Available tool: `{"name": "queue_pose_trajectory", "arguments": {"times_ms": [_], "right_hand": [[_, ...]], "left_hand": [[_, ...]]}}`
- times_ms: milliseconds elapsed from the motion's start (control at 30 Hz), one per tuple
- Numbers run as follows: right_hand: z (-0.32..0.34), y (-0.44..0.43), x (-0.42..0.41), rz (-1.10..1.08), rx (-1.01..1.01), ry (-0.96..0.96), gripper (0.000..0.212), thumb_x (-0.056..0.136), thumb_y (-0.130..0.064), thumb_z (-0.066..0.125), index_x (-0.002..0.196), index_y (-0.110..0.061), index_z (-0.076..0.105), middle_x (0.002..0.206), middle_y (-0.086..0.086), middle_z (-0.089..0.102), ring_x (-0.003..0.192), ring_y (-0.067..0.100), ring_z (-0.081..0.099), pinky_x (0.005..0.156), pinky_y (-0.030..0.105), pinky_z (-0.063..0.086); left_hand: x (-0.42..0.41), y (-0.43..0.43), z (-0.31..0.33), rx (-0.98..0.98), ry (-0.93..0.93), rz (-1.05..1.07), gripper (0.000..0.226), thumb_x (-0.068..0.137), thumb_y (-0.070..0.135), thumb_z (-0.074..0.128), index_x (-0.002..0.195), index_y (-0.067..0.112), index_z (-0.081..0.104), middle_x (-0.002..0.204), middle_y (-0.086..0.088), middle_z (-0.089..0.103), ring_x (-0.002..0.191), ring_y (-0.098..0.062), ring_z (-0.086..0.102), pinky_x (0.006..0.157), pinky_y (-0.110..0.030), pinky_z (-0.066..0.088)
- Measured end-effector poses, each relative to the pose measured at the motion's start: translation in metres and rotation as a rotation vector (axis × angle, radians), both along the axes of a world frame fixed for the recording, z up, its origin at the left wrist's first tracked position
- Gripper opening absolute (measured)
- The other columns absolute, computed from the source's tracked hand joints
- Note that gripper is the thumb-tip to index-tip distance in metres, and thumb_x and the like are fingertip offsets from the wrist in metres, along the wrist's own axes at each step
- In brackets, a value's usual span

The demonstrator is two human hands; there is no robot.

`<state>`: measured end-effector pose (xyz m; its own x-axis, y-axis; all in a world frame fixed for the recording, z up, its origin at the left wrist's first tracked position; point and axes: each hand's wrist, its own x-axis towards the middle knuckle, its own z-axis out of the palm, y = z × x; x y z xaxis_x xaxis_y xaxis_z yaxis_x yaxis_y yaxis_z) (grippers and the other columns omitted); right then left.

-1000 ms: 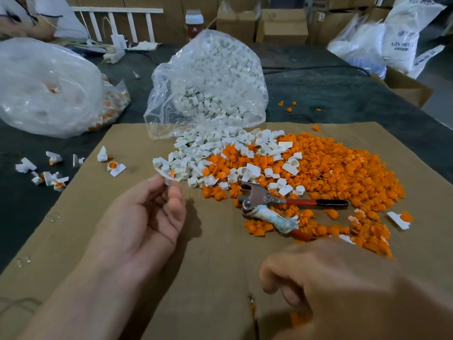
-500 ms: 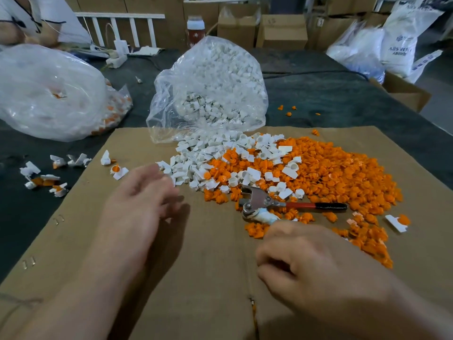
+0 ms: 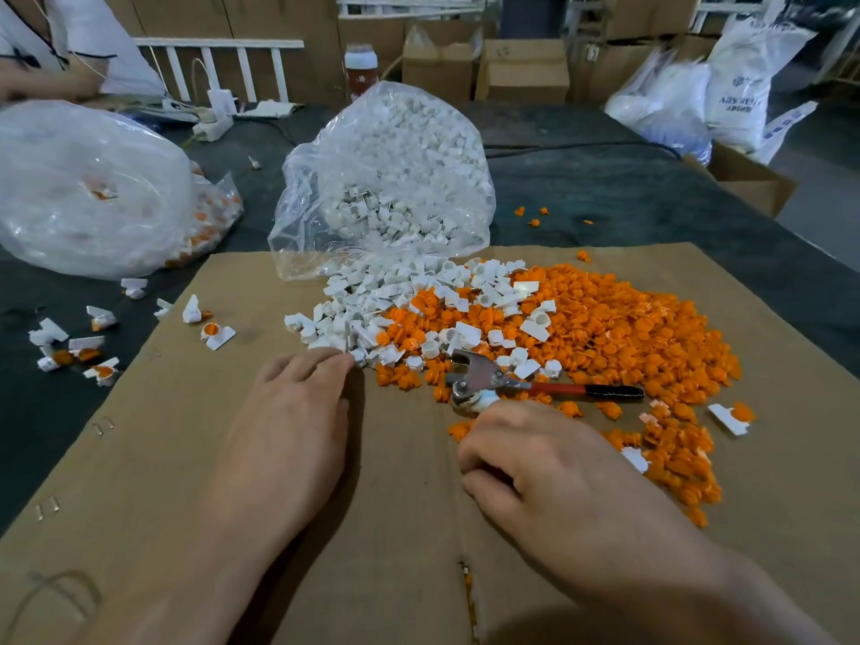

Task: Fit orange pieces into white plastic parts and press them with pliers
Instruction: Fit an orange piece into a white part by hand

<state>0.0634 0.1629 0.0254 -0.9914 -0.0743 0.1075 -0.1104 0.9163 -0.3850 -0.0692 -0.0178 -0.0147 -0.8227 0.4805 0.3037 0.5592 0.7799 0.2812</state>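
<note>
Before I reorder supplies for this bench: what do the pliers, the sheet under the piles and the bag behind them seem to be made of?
Pliers: bare grey metal head, dull sheen, visible rivets; the handle in view wears a red-and-black sleeve, probably plastic or rubber. Sheet: brown matte cardboard, stapled near its left edge. Bag: thin clear glossy plastic film, creased, white parts showing through.

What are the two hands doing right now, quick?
Left hand: open, fingertips at the white pieces.
Right hand: fingers curled by the pliers; cannot tell if it holds anything.
</note>
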Motion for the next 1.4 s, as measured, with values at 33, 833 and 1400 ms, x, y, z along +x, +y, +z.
{"name": "queue_pose_trajectory", "arguments": {"times_ms": [33, 833, 1400], "right_hand": [[0.000, 0.000, -0.001, -0.010, 0.005, 0.008, 0.014, 0.099, -0.026, 0.048, 0.094, -0.026, 0.061, 0.096, -0.012, 0.051, 0.095, 0.005, 0.040, 0.082, 0.016, 0.030], [-0.005, 0.005, -0.004, -0.225, -1.117, -0.124, 0.029, 0.097, -0.005, 0.047, 0.090, -0.022, 0.069, 0.077, 0.013, 0.070, 0.057, 0.026, 0.066, 0.053, 0.036, 0.054], [0.011, 0.007, -0.005, -0.154, -1.871, -0.363, 0.029, 0.089, -0.010, 0.055, 0.117, -0.009, 0.049, 0.094, 0.024, 0.069, 0.061, 0.026, 0.070, 0.042, 0.026, 0.054]], "left_hand": [[0.003, 0.000, -0.001, 0.025, 0.001, -0.033, 0.044, 0.085, -0.005, 0.064, 0.125, 0.013, 0.067, 0.130, -0.005, 0.065, 0.113, -0.031, 0.057, 0.093, -0.037, 0.044], [0.029, 0.004, 0.017, -0.023, -0.025, -0.352, 0.025, 0.089, 0.043, 0.053, 0.108, 0.034, 0.066, 0.092, 0.014, 0.055, 0.089, -0.012, 0.055, 0.075, -0.025, 0.046], [0.039, 0.015, 0.025, 1.135, -1.227, -0.336, 0.022, 0.053, 0.015, 0.067, 0.074, 0.009, 0.065, 0.058, -0.014, 0.057, 0.044, -0.021, 0.053, 0.043, -0.027, 0.046]]}}
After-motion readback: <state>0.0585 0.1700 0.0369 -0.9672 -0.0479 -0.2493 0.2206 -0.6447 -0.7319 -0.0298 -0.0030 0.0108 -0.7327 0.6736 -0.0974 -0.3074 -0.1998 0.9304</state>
